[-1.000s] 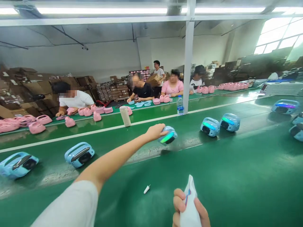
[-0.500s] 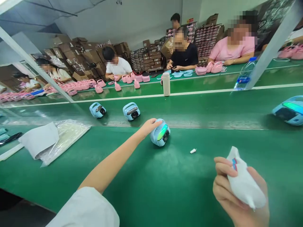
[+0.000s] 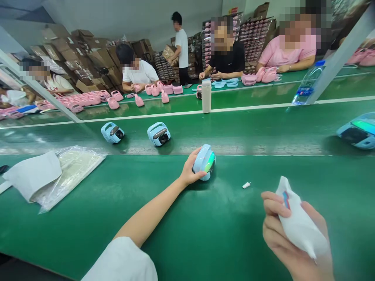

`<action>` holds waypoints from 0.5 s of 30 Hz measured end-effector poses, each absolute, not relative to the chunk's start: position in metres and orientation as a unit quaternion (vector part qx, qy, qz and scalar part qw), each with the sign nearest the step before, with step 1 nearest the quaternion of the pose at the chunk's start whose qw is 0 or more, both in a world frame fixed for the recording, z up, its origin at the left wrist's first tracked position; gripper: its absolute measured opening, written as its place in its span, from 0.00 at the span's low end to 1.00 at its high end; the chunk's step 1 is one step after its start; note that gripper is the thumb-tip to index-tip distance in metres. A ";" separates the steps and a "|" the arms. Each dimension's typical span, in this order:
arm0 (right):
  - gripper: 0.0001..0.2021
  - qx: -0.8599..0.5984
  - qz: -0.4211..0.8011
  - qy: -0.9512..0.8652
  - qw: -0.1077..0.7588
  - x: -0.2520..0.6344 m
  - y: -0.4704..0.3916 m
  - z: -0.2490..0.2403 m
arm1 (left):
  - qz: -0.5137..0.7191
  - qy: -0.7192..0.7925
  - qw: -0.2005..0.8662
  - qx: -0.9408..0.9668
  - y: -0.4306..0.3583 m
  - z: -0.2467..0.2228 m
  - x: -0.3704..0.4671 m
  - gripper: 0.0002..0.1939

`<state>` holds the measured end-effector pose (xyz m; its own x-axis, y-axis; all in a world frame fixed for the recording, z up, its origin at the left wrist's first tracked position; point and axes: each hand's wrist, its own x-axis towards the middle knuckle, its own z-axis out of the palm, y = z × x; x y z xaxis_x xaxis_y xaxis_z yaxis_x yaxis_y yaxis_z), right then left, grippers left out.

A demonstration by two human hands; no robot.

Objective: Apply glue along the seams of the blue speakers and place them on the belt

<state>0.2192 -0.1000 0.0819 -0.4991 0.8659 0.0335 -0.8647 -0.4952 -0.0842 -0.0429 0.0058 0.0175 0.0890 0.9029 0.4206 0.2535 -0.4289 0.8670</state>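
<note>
Near the far edge of the green bench (image 3: 187, 218), my left hand (image 3: 191, 168) is closed around a light blue portable speaker (image 3: 202, 158). Its strip glows green and its front faces right, mostly turned from view. My right hand (image 3: 277, 230), at the lower right, grips a soft white squeeze tube (image 3: 303, 224) with a small blue and red mark. The tube's narrow nozzle points down toward me. Between the hands, a small white cap-like piece (image 3: 246, 185) lies on the bench.
Two blue speakers (image 3: 158, 134) stand on the belt beyond, and another glowing speaker (image 3: 359, 130) is at far right. A beige cylinder (image 3: 206, 96) and water bottle (image 3: 307, 84) stand farther back. Plastic-wrapped sheets (image 3: 73, 171) lie left. Co-workers sit opposite with pink casings (image 3: 88, 99).
My left hand has shifted its hold from the speaker's top to its side, and the speaker has turned to the right. My right hand still holds the tube. A person behind has stepped into view.
</note>
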 end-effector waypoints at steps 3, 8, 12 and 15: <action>0.13 -0.007 0.868 -0.051 0.495 0.216 -0.100 0.082 | 0.536 0.434 0.313 0.653 0.008 0.022 -0.041 0.29; 0.12 -0.031 0.877 -0.079 0.472 0.221 -0.098 0.077 | 0.605 0.425 0.366 0.566 0.006 0.035 -0.030 0.19; 0.12 -0.149 0.819 -0.198 0.517 0.228 -0.101 0.089 | 0.635 0.379 0.458 0.493 -0.017 0.066 -0.008 0.17; 0.17 -0.250 0.723 -0.218 0.606 0.233 -0.111 0.103 | 0.630 0.329 0.561 0.425 -0.043 0.094 0.008 0.17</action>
<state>0.2328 -0.1112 0.1033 -0.1398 0.9855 -0.0961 -0.7676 -0.1692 -0.6182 0.0079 -0.0433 0.0937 -0.0103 0.9861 0.1661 -0.4265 -0.1545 0.8912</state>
